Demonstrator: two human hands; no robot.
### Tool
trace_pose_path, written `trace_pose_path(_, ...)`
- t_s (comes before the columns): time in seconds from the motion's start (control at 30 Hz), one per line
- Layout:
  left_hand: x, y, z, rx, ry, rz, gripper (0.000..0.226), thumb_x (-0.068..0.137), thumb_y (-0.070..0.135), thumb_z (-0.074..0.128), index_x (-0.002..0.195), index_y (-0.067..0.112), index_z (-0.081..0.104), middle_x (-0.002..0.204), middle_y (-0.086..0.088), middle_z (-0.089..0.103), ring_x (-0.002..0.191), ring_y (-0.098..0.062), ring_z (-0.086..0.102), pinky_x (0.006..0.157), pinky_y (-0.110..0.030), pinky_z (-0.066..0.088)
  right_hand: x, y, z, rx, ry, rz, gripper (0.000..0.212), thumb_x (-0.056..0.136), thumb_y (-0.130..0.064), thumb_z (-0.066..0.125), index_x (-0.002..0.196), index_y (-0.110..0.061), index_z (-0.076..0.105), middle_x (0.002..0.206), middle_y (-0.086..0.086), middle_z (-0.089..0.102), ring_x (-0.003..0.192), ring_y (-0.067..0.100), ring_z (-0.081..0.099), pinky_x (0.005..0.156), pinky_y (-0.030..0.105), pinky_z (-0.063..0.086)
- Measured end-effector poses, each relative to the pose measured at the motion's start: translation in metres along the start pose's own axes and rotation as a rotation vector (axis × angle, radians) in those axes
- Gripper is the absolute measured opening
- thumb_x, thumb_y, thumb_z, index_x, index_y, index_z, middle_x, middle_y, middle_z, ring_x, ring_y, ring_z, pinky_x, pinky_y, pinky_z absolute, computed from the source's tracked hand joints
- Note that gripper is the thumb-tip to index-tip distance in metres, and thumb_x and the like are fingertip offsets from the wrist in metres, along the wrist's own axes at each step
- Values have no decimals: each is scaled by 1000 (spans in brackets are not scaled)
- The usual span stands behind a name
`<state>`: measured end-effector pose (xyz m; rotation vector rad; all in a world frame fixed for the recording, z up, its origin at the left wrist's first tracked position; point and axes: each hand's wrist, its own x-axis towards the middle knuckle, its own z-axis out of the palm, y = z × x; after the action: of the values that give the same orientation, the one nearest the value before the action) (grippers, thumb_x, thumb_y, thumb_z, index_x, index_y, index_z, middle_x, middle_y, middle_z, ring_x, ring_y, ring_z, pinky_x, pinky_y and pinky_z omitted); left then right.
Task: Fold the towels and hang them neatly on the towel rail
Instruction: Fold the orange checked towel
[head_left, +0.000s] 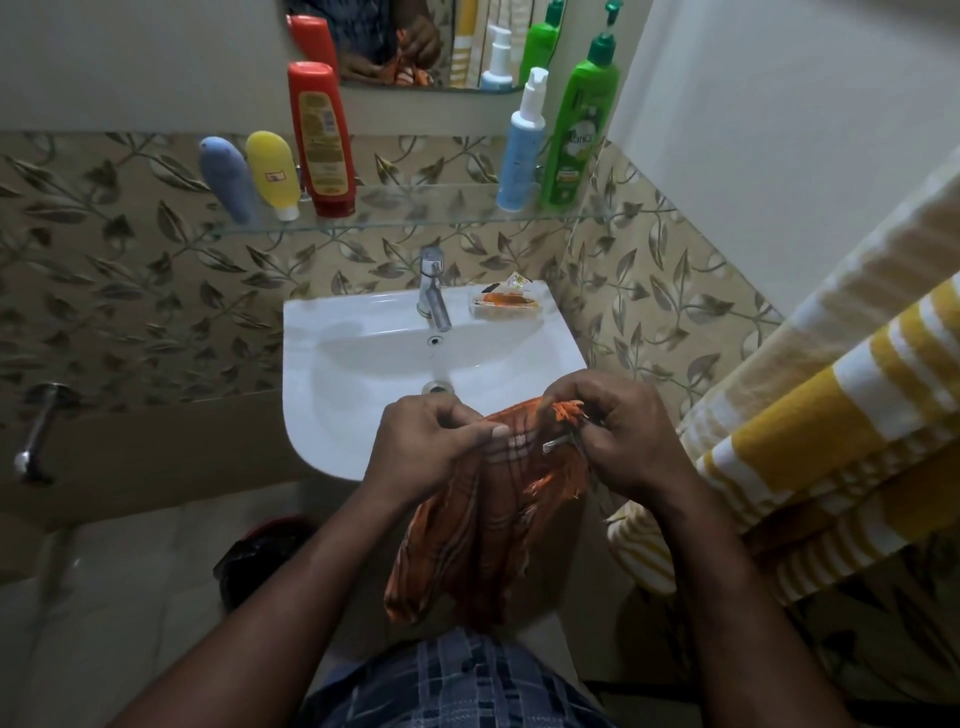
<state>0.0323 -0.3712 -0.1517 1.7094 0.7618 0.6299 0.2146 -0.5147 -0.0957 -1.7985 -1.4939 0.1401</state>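
An orange checked towel (488, 519) is held bunched over the front edge of the sink (332, 395), with its lower part hanging down in front of the sink. Its top edge is pinched by the left hand (426, 447), thumb pressed on the cloth, and its fringed corner is gripped by the curled fingers of the right hand (618, 431). A yellow striped towel (831, 441) is seen hanging to the right of the sink. A tap (434, 291) and a soap dish (506, 306) are set at the back of the sink, and bottles (319, 140) are lined on a glass shelf (415, 208) above the sink.
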Motion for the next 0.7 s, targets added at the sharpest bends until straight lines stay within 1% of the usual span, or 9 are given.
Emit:
trace_pose_path(0.1,-1,1,-2,-71,8,-16,31,74,29,95,67,16,67,76,-3,78,78,-24,76,77,-59,61,2,-5,3,-19,15,8,42,73,19,65,93,-14,80,89,-7,78,83,7,74,72,28,59)
trace_pose_path(0.23,-2,4,-5,-99,-10,-15,21,71,26,89,74,22,69,79,-3,77,80,-28,75,76,-59,62,3,-13,0,-37,55,14,39,74,18,66,93,-14,80,88,-8,77,82,5,72,71,20,55)
trace_pose_path(0.3,-4,5,-8,-70,-21,16,18,73,24,89,74,25,71,79,0,76,79,-24,74,75,-55,63,2,-16,-2,-38,56,8,39,74,17,65,93,-13,80,88,-8,76,81,5,72,71,23,57)
trace_pose_path(0.37,-6,5,-10,-6,-16,81,18,77,22,90,75,28,73,78,5,76,79,-16,73,74,-46,62,1,-21,-2,-40,57,7,39,74,18,64,93,-12,80,87,-7,76,81,6,72,71,24,57)
trace_pose_path(0.4,-8,6,-10,25,-13,117,16,78,25,90,76,30,75,78,7,76,79,-13,73,74,-43,61,0,-22,-3,-43,62,8,40,73,18,64,93,-12,80,87,-7,76,81,6,72,70,24,57)
trace_pose_path(0.47,-12,9,-11,93,-10,200,9,79,36,87,81,30,81,80,9,77,82,-11,74,78,-43,61,-1,-25,-5,-48,74,10,40,73,18,63,93,-12,80,87,-6,77,80,7,72,70,25,58)
trace_pose_path(0.53,-17,12,-11,174,9,270,12,81,38,83,86,27,84,82,12,78,83,-10,73,79,-43,61,-2,-28,-8,-59,80,8,40,73,18,63,93,-12,80,86,-5,77,80,7,73,70,25,58)
trace_pose_path(0.6,-20,17,-11,223,54,292,9,84,32,83,85,23,83,81,12,77,81,-8,72,78,-42,61,-4,-31,-10,-75,78,-2,40,74,18,65,92,-13,81,86,-6,77,80,5,72,70,22,57)
trace_pose_path(0.7,-23,22,-11,269,130,298,4,84,20,84,81,18,81,79,9,77,76,-7,71,74,-38,61,-8,-34,-11,-92,67,-18,38,74,18,67,92,-13,81,85,-7,77,79,4,71,70,17,54)
